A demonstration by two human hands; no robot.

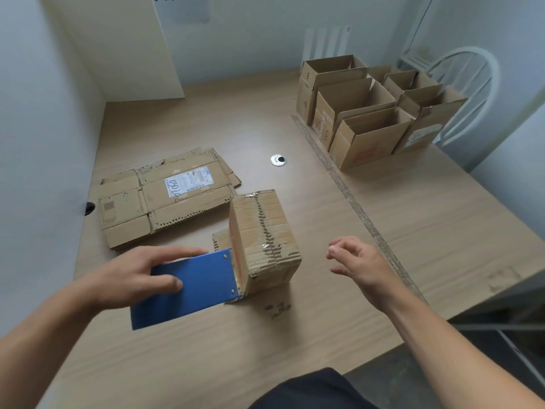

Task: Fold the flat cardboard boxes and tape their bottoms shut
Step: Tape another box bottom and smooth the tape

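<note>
Tabletop is carrying a cluster of open-topped boxes at far right, flat cardboard at left, and between them, nearer the person, the folded box sitting taped bottom up, long axis running away from the body. Blue tape dispenser is butting against its near-left face, left hand clasping it between thumb and fingers. Right hand is hovering just right of the box, fingers loosely spread, holding nothing, likely the freer one to lift it away.
</note>
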